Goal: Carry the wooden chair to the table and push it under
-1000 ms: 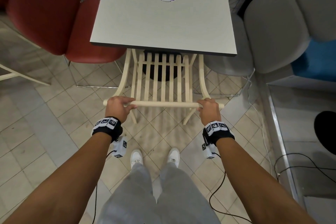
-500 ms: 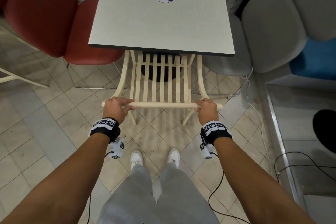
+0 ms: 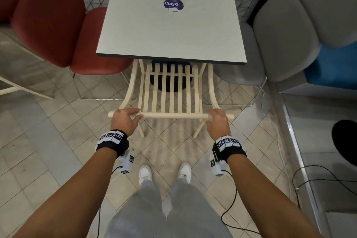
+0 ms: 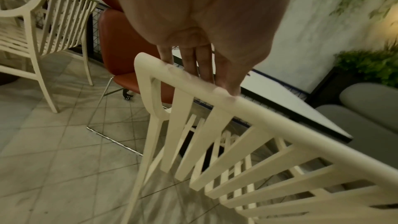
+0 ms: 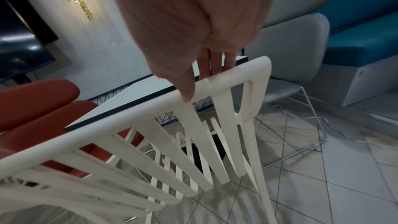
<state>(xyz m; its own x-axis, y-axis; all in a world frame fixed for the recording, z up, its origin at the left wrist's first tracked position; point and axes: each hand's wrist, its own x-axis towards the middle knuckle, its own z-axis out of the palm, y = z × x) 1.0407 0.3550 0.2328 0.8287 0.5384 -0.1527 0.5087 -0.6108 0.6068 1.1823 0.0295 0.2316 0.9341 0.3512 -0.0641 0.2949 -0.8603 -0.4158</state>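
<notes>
The cream slatted wooden chair (image 3: 171, 91) stands with its seat pushed beneath the grey square table (image 3: 173, 31); only the backrest and rear legs show. My left hand (image 3: 125, 120) lies over the left end of the top rail (image 3: 173, 116), and my right hand (image 3: 217, 121) lies over the right end. In the left wrist view, the left hand (image 4: 200, 67) has straight fingers reaching past the rail (image 4: 269, 115), thumb on the near side. The right wrist view shows the right hand (image 5: 206, 67) in the same pose on the chair (image 5: 133, 117).
A red padded chair (image 3: 48, 15) sits left of the table, a grey one (image 3: 286, 35) right, with a blue bench (image 3: 332, 67) behind. The black table base (image 3: 170, 81) shows through the slats. Cables (image 3: 270, 121) trail on the tiled floor at right. Another cream chair (image 4: 43, 23) stands far left.
Both hands' fingers have uncurled from a closed grip round the top rail and now lie straighter over it. The chair has barely shifted under the table.
</notes>
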